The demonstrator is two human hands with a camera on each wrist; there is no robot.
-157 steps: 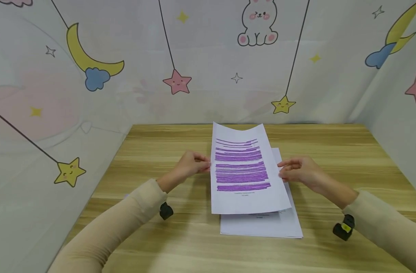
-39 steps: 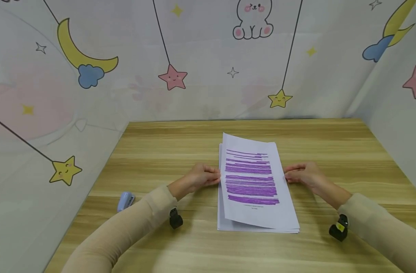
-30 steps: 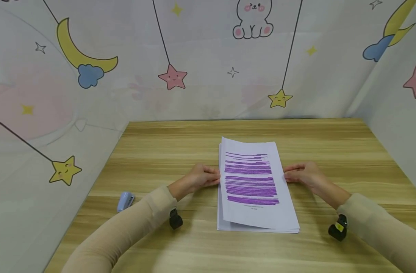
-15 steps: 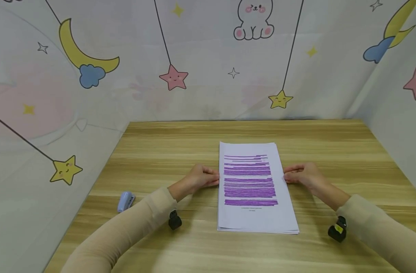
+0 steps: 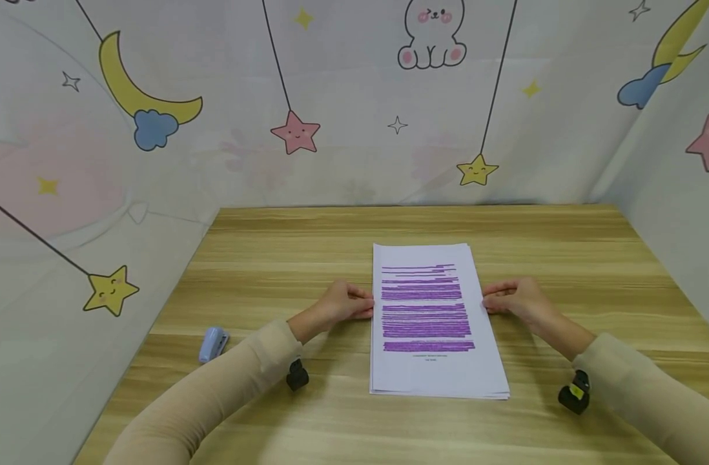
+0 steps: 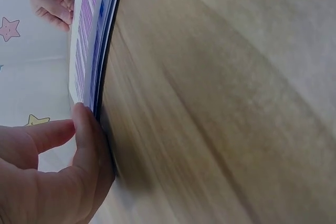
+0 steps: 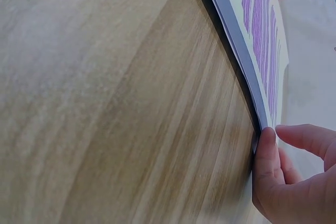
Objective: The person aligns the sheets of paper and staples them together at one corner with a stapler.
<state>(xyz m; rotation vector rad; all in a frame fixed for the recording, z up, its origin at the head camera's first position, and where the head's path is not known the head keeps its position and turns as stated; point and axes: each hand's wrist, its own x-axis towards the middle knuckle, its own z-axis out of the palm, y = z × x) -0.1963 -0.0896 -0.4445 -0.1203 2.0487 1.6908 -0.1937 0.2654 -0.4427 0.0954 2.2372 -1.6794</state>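
A stack of white paper sheets (image 5: 436, 381) lies flat on the table, its top sheet covered with purple highlighted lines. My left hand (image 5: 344, 302) pinches the stack's left edge about midway along. On the opposite edge, my right hand (image 5: 518, 302) does the same with thumb and fingers. In the left wrist view, the left fingers (image 6: 86, 150) meet the paper edge, with the thumb close beside. The right wrist view has the right fingers (image 7: 268, 156) against the stack's side and the thumb near the top sheet. How many sheets are between the fingers cannot be told.
A small light-purple stapler (image 5: 214, 345) rests on the wooden table (image 5: 285, 258) at the left, beside the left forearm. A pale curtain (image 5: 354, 84) printed with stars and moons hangs behind the table and along its sides.
The purple-lined top sheet, raised and askew over the pile earlier, has come down level with the sheets under it. Both hands stay at its edges; lately they barely move.
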